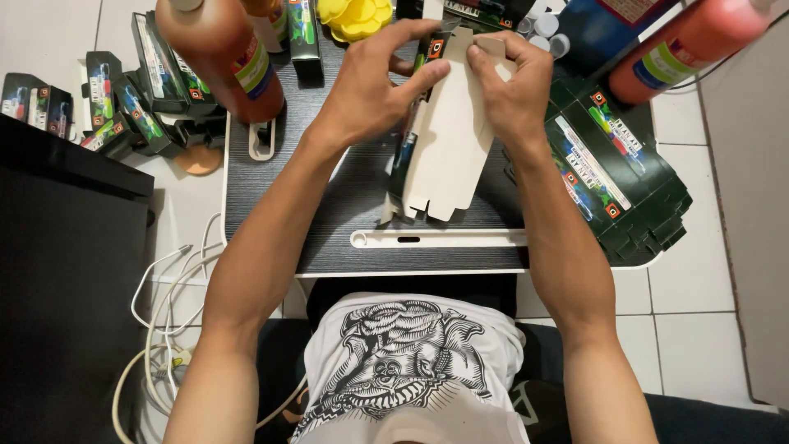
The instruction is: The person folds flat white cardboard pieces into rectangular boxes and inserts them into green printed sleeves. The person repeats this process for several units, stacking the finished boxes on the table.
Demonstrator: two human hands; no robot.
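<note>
White floor tiles surround the small dark table (pixel 345 205). Above its middle, left hand (pixel 374 78) and right hand (pixel 514 86) pinch a half-folded carton (pixel 448 140). Finished boxes (pixel 123 107) lie left of the table; a flat stack (pixel 616 173) at its right edge remains unfolded.

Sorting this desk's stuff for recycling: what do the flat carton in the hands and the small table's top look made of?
Flat carton: thin paperboard, plain matte beige inside, glossy dark print outside; die-cut tabs and creases show. Both the left hand and right hand pinch it. Table top: probably laminated board, black woodgrain streaks, white edge.
</note>
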